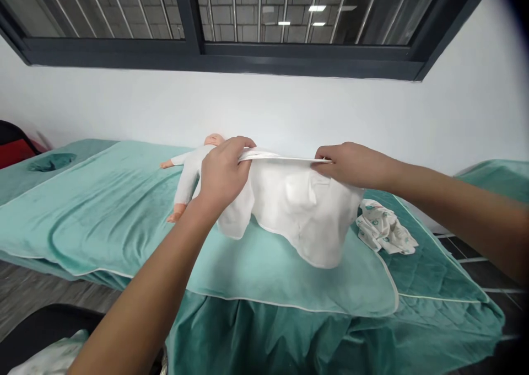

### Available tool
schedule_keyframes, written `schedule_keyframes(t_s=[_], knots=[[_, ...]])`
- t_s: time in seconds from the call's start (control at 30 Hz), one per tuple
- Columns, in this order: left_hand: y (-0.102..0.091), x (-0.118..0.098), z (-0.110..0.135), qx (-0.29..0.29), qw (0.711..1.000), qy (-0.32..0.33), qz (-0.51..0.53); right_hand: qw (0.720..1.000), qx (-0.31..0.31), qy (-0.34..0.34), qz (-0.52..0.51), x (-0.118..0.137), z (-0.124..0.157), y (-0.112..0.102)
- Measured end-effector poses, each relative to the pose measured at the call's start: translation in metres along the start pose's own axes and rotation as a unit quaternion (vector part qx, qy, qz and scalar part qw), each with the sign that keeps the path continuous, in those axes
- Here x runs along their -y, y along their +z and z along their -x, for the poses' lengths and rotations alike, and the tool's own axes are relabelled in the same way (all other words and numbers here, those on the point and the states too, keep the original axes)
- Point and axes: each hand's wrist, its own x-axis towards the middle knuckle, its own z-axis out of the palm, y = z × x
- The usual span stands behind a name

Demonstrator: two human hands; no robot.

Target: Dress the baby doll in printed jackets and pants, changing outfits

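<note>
Left grip (225, 170) and right grip (351, 164) pinch white cloth (285, 198) above turquoise blanket (264, 270).

Your left hand (225, 171) and right hand (351, 165) pinch the upper edge of a white cloth (308, 215), which hangs below them over a turquoise blanket (264, 281). A doll (192, 168) lies partly hidden beyond your left hand; a crumpled printed cloth (386, 229) lies below and right of your right hand; a dark-framed window (264, 64) spans above both.

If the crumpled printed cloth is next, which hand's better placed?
Right hand, likely: it's nearer the crumpled printed cloth. The left hand grasps the white fabric farther away, by the doll.
</note>
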Motion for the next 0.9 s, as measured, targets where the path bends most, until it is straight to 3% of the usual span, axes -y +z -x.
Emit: schedule_keyframes(t_s=[0.1, 0.3, 0.5, 0.6, 0.73, 0.8, 0.9], knots=[[0.004, 0.006, 0.006, 0.007, 1.0, -0.03, -0.008, 0.997, -0.02, 0.037, 0.065, -0.009, -0.004, 0.011], [0.008, 0.031, 0.016, 0.035, 0.981, -0.175, 0.078, 0.994, -0.068, 0.01, 0.088, -0.027, 0.012, 0.029], [0.003, 0.051, 0.022, 0.074, 0.943, -0.281, 0.164, 0.989, -0.088, 0.073, -0.097, -0.056, 0.028, 0.041], [-0.001, 0.052, 0.021, 0.142, 0.899, -0.344, 0.232, 0.985, -0.092, 0.117, -0.086, -0.071, 0.029, 0.046], [0.009, 0.064, 0.018, 0.263, 0.791, -0.415, 0.365, 0.992, -0.005, 0.113, -0.046, -0.096, 0.011, 0.066], [0.027, 0.075, 0.02, 0.273, 0.8, -0.424, 0.324, 0.993, 0.045, 0.104, -0.043, -0.104, -0.001, 0.083], [0.068, 0.085, 0.03, 0.194, 0.893, -0.388, 0.123, 0.991, 0.054, 0.121, -0.033, -0.093, -0.011, 0.118]])
